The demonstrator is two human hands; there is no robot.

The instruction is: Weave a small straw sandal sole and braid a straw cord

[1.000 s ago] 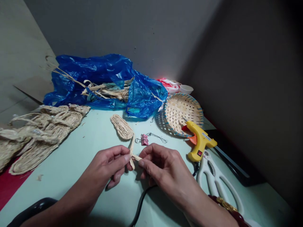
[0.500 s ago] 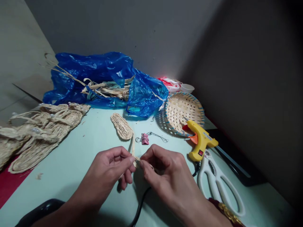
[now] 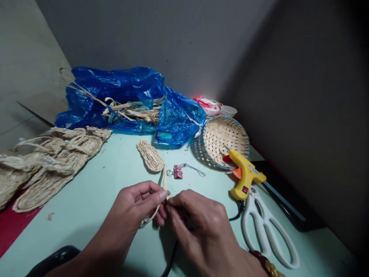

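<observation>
A small woven straw sole [image 3: 150,156] lies on the table, and a braided straw strand [image 3: 165,179] runs from its near end toward me. My left hand [image 3: 142,206] pinches that strand between thumb and forefinger. Close against it, my right hand [image 3: 198,219] is closed at the same spot, its fingertips pinching the strand's working end. A loose loop of straw hangs below the left fingers. Just beyond my hands lies a pink binder clip [image 3: 178,172] with thin dark thread [image 3: 194,169] beside it.
Finished straw slippers with beads [image 3: 60,157] are piled at the left. A blue plastic bag [image 3: 115,84] of dried straw [image 3: 138,109] stands at the back. Rightward are a woven basket [image 3: 221,134], a yellow glue gun [image 3: 245,173], white-handled scissors [image 3: 268,227] and a black tray [image 3: 291,204].
My right hand has turned and moved slightly down and left, closer to the left fingers. A loop of straw now shows below my left hand. The view has shifted slightly.
</observation>
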